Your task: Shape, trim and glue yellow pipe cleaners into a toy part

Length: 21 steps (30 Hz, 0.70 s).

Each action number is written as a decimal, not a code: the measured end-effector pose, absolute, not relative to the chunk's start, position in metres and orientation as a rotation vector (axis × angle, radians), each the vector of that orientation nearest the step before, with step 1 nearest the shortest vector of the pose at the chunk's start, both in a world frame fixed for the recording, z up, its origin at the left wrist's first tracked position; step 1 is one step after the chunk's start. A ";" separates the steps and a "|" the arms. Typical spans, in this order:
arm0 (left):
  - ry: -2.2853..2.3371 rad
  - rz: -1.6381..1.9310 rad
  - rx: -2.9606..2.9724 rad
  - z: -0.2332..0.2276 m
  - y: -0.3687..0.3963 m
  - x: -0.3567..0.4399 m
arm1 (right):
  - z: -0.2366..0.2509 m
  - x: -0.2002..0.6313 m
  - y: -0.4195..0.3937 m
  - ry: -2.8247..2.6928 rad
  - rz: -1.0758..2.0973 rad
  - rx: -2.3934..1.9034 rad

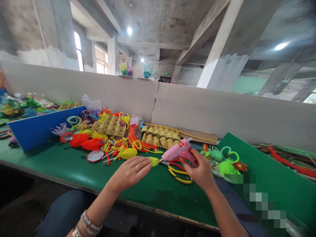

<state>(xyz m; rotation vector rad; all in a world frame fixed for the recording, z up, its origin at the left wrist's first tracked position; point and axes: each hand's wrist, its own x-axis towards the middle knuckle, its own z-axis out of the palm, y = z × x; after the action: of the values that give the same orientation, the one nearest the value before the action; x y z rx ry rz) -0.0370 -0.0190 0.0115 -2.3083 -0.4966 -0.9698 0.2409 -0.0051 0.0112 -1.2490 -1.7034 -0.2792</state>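
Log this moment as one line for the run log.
right hand: grips pink glue gun | left hand: holds yellow-green fuzzy piece at nozzle | surface: green table

A pixelated patch (261, 200) masks the green board's (271, 171) lower end, and the glue gun's (179, 152) handle is hidden.
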 end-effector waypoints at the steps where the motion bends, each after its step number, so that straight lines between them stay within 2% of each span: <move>1: -0.495 -0.968 -2.311 0.011 -0.019 -0.037 | 0.012 0.241 -0.005 -1.702 -0.282 -1.253; 21: -0.458 -0.966 -2.331 0.014 -0.022 -0.035 | 0.014 0.243 -0.006 -1.660 -0.267 -1.318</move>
<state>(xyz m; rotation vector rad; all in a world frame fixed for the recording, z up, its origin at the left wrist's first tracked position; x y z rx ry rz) -0.0347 -0.0216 0.0143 -2.3314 -0.4584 -0.9664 0.2433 -0.0062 0.0139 -1.3184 -1.6597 -0.2672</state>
